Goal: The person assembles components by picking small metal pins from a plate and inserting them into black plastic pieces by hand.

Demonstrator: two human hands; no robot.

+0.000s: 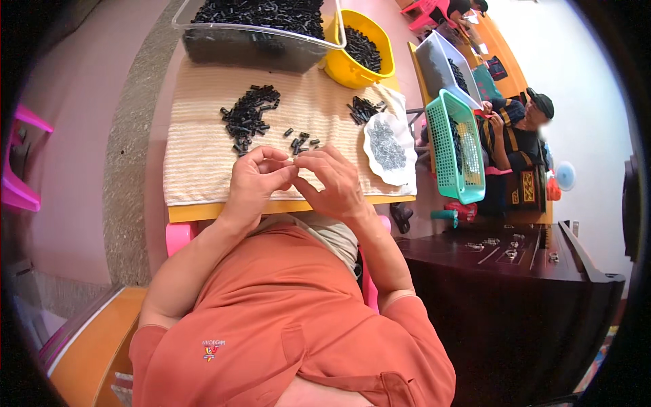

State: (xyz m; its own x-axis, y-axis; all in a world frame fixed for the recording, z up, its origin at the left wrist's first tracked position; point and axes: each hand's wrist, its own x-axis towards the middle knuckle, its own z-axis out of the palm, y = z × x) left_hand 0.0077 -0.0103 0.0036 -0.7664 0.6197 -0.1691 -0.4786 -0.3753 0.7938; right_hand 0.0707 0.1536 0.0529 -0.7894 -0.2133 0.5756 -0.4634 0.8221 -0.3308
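Observation:
My left hand (pixel 254 186) and my right hand (pixel 333 182) meet over the near part of a striped towel (pixel 193 146) on the table. Both are closed in a pinch, fingertips against each other; whatever they hold is too small and covered to name. Just beyond the fingertips lie several loose short black tube-like pieces (pixel 296 144). A larger heap of these black pieces (pixel 247 117) is further off to the left, and a smaller heap (pixel 363 110) sits to the right. Beside my right hand is a white scalloped dish (pixel 393 178) holding many tiny silvery pieces (pixel 386 146).
A clear plastic tub (pixel 251 49) and a yellow basin (pixel 342 70), both holding black pieces, stand at the far edge. Rightward are a green basket (pixel 444 156), a white bin (pixel 434 64) and a seated person (pixel 519 125). Dark wooden furniture (pixel 495 298) stands at lower right.

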